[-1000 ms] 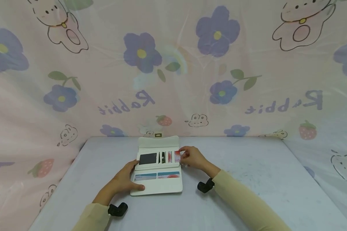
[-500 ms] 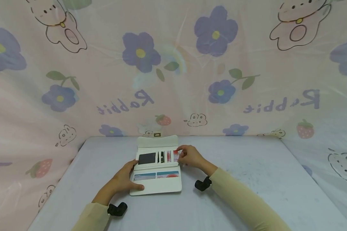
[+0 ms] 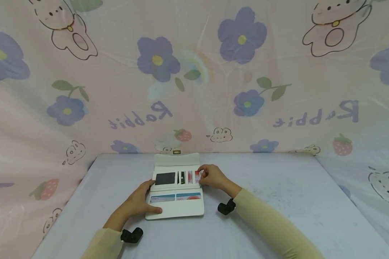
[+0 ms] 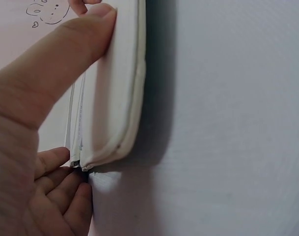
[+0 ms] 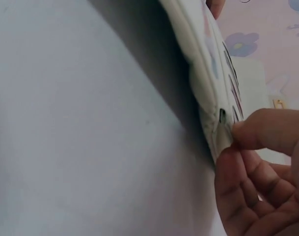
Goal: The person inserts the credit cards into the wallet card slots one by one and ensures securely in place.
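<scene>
A white wallet lies unfolded on the table. Its inner panel has a dark window and several narrow slots with cards. Two blue-topped cards sit in the lower pocket. My left hand grips the wallet's left side, thumb on the lower flap and fingers along the edge. In the left wrist view, those fingers curl beside the wallet's edge. At the panel's right end, my right hand pinches a red and pink card in the last slot. The right wrist view barely shows this card behind the fingertips.
The wallet's upper flap with a gold clasp reaches the table's back edge. Behind it hangs a pink curtain printed with flowers and rabbits. The white table surface stretches to either side. Each wrist carries a black camera.
The red and pink card has slid slightly left into its slot, my right hand shifting with it. My left hand keeps its hold on the wallet.
</scene>
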`<state>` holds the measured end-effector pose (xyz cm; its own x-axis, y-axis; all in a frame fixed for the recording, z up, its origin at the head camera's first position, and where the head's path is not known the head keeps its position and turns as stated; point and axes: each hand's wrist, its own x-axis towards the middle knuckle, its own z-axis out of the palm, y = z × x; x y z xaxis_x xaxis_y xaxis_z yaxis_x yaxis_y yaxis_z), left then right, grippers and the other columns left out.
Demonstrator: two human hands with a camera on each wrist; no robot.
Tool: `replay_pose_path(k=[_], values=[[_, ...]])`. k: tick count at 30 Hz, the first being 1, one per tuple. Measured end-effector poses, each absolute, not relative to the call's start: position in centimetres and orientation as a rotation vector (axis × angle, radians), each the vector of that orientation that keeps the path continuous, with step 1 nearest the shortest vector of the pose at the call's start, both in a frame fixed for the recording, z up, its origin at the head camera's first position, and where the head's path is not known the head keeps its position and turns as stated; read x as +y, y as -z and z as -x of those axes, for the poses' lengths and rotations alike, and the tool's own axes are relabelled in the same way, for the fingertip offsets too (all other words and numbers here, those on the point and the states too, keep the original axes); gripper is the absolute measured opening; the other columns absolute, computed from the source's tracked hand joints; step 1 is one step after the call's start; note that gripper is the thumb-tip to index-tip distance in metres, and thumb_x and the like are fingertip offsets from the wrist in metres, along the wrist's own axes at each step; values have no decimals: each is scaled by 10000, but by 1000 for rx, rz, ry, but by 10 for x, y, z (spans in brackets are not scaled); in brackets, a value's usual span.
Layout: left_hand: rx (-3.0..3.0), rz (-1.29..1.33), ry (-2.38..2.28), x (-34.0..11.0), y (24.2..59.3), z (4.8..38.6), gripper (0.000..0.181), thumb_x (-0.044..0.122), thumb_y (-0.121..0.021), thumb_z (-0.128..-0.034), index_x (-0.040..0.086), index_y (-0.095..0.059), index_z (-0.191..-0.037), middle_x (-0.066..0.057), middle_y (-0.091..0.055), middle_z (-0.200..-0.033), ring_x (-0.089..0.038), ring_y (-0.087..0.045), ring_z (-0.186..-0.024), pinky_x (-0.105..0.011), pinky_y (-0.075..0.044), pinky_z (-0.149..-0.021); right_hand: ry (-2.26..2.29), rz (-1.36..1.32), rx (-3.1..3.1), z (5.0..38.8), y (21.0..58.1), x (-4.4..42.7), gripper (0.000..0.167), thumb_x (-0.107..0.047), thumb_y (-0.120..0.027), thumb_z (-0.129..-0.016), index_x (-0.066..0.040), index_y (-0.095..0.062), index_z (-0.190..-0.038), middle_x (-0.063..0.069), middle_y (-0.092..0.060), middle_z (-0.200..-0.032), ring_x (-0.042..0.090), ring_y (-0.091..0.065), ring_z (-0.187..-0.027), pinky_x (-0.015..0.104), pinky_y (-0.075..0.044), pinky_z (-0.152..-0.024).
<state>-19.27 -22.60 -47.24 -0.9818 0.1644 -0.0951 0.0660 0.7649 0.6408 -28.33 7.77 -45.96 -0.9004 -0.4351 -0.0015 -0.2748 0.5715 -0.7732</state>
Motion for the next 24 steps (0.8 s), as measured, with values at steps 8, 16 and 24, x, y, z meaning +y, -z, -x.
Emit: replay_pose_path(k=[8,16,24], values=[[2813,-179,-1013,-226,473,193,1209,478,-918,-536,27,-306,-1476,-224,-299,-1543,-423,-306,-1413,-570,-296,-1135,1244,575,2592,285,462,80,401,-33,-764,-759,7,-636,-1136,-3,-641,-680,72,-522,-582,197,-429,-539],[2803,-185,-1027,-225,472,192,1202,453,-927,-533,18,-313,-1471,-236,-289,-1545,-429,-290,-1419,-569,-282,-1143,1296,549,2551,285,463,80,417,-19,-779,-737,10,-640,-1129,5,-643,-676,88,-531,-588,215,-438,-542],[2798,-166,-1043,-225,474,193,1224,473,-926,-517,28,-310,-1477,-223,-282,-1552,-424,-286,-1422,-575,-285,-1139,1288,542,2549,287,463,79,427,-33,-789,-738,-3,-632,-1135,-7,-634,-677,90,-527,-584,219,-432,-536]])
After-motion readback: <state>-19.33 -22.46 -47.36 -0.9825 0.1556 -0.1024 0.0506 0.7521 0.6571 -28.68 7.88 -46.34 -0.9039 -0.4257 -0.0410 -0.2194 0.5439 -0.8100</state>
